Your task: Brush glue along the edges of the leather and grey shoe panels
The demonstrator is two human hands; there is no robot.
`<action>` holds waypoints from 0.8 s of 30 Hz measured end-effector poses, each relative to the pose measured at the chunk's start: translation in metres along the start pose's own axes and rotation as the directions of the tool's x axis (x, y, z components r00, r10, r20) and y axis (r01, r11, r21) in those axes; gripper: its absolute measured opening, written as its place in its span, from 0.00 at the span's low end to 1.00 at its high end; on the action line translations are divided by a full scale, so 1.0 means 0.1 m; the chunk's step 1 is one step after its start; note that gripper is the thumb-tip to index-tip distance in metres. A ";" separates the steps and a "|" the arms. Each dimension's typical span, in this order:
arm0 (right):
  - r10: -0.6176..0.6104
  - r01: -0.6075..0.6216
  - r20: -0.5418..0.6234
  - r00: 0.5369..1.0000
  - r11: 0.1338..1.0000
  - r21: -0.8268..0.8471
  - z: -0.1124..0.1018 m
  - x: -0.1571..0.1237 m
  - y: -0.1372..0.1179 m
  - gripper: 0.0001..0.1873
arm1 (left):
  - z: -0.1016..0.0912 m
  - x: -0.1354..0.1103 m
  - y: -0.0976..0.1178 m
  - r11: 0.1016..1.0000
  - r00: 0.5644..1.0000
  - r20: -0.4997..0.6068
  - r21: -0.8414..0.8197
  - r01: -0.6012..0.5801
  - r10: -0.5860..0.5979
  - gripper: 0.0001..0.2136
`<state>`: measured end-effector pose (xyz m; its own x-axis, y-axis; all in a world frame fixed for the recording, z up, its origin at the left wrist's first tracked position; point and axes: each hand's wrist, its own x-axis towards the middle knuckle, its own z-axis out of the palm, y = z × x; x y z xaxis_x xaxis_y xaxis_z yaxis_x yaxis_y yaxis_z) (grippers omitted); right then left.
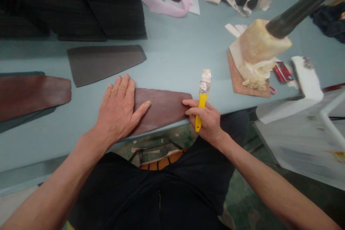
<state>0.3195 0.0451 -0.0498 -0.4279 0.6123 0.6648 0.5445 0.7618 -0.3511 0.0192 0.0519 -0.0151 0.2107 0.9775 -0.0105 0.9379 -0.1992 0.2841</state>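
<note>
A brown leather-like panel (164, 109) lies along the front edge of the light blue table. Flat on its left end rests my left hand (118, 106), with the fingers spread and the thumb stretched across the panel. My right hand (206, 118) is at the panel's right end, fingertips touching its edge. It also holds a paintbrush (202, 106) with a yellow handle, its bristles pointing up and away from me and coated in something whitish. A dark grey panel (105, 63) of similar shape lies just beyond my left hand.
More brown panels (35, 95) are stacked at the left. Tall black stacks (107, 3) stand at the back left. A glue-crusted container (256, 45) with a dark handle sits on a brown board (234, 79) at right. A red packet (282, 72) and scraps (172, 5) lie about.
</note>
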 end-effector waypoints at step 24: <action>0.018 -0.018 -0.002 1.000 1.000 -0.026 0.04 -0.01 0.01 0.11 | -0.28 -0.30 0.00 0.972 0.972 -0.139 0.115 0.207 -0.191 0.43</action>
<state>0.3177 0.0460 -0.0531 -0.4171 0.6253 0.6596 0.5703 0.7451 -0.3457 0.0051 0.0251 0.0115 -0.0126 0.9976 0.0687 0.9865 0.0011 0.1640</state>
